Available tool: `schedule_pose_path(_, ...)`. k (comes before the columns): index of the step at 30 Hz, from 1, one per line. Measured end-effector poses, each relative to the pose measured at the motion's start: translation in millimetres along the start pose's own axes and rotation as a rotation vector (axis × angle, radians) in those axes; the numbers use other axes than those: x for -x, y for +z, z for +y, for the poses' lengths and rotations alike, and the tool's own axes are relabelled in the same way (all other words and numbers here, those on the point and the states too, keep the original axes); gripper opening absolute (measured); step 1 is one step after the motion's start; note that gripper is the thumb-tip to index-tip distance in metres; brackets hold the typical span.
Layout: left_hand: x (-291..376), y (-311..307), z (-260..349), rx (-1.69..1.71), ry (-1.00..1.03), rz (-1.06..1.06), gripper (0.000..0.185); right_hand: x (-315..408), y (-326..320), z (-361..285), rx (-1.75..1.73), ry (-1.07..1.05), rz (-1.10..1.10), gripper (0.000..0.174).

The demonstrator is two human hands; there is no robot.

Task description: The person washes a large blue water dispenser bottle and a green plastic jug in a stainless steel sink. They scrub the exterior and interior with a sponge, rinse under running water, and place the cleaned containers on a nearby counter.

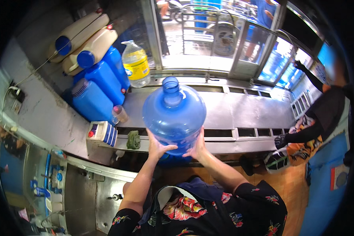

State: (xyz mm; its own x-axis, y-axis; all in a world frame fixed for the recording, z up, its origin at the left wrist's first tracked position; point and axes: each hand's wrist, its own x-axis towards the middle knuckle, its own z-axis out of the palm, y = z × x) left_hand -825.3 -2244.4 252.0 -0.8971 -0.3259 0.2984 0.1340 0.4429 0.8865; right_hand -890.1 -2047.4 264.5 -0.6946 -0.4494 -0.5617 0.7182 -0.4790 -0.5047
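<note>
A large translucent blue round water jug (pixel 174 115), its neck pointing towards the window, is held between my two hands over the near edge of the steel counter (pixel 215 112). My left hand (pixel 158 146) presses its left side near the base, thumb stretched across. On the right side of the base rests my right hand (pixel 196 146), fingers spread along the plastic. Whether the jug also touches the counter cannot be told. A green cloth or scouring pad (pixel 133 139) lies at the counter's front edge, left of the jug. Behind it stands a clear plastic cup (pixel 120 114).
Blue jerrycans (pixel 93 98), whitish containers (pixel 82 35) and a clear bottle with a yellow label (pixel 135 65) crowd the left. A white-and-blue box (pixel 102 134) stands nearby. A steel sink (pixel 109 203) is lower left. At right, a person in dark sleeves (pixel 327 109) stands by the sliding window.
</note>
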Motion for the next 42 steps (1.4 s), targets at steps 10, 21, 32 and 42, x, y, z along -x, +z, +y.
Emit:
schedule_pose_path(10,46.6,-80.2,22.3,-0.09,-0.22,0.263,0.119,-120.7,43.1,-14.0,-0.259,-0.058,-0.101,0.103)
schedule_pose_path(21,262.0,-220.2,23.5,-0.093,-0.411,0.979,0.083,-198.5,79.0,53.4,0.762,-0.148,0.003,0.066)
schedule_pose_path(32,466.1,-335.5,17.7,-0.163,-0.472,1.383,0.031,12.4,265.5,298.0,1.167,-1.264,-1.023,0.019)
schedule_pose_path(42,538.4,-480.9,32.3,-0.544,-0.613,1.302,0.039,70.1,342.4,542.4,1.87,-1.051,-1.59,0.086)
